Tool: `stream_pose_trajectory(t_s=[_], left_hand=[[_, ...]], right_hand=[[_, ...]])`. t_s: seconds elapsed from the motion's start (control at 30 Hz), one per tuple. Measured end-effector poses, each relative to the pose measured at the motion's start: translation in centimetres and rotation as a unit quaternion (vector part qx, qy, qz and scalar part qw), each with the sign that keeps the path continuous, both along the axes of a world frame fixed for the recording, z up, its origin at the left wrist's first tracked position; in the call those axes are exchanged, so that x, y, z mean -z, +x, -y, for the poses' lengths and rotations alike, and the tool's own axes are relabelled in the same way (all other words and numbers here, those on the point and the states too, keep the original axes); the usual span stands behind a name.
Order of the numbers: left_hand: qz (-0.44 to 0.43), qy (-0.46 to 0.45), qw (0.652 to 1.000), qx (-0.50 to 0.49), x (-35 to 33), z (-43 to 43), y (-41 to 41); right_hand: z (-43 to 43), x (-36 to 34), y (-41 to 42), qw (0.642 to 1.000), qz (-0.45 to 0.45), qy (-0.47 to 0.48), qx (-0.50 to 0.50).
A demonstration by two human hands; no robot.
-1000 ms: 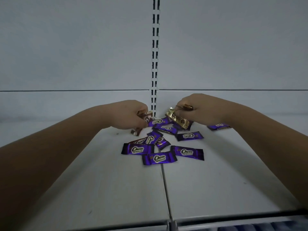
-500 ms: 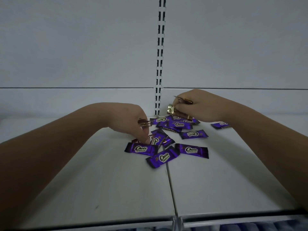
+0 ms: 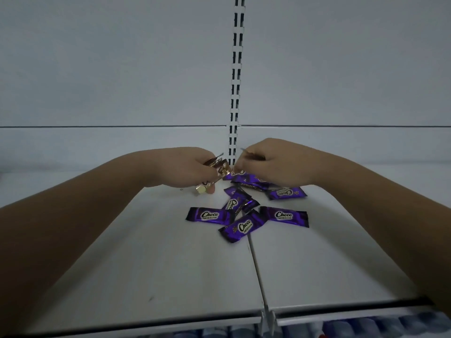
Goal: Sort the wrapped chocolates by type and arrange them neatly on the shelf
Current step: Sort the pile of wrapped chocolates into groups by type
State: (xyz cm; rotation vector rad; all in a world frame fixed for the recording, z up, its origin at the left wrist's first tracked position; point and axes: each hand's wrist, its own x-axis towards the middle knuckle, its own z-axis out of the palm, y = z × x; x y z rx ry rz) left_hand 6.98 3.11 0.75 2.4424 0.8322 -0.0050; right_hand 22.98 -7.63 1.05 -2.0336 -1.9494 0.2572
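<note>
Left hand grips gold chocolates; right hand pinches a wrapper.

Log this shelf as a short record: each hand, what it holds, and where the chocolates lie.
left hand: grips gold chocolates
right hand: pinches a thin wrapper, above the pile's far end
purple chocolates: loose, partly overlapping, unsorted, across the seam
shelf: white, two panels

"Choco" logo, white on black, readable on purple wrappers mid-frame: left wrapper, front wrapper, right wrapper, tilted wrapper. Same logo upside down on rear wrapper. Small print under each logo too tiny to read.
</note>
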Motion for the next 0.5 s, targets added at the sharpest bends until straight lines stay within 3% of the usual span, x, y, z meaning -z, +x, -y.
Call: stream_pose_trajectory(t_s=[0.13,0.27,0.5], left_hand=[[0.008,0.052,0.999,-0.004,-0.2,0.8,0.0],[-0.033,0.158,0.987,0.026,0.1,1.5,0.0],[-0.149,0.182,0.972,0.025,-0.2,3.6,-3.0]], right_hand=[[0.1,0.1,-0.8,0.999,0.007,0.029,0.039],[0.2,0.3,-2.2,0.993,0.098,-0.041,0.056],[1.7,0.4,-7.3,0.987,0.126,-0.099,0.013]])
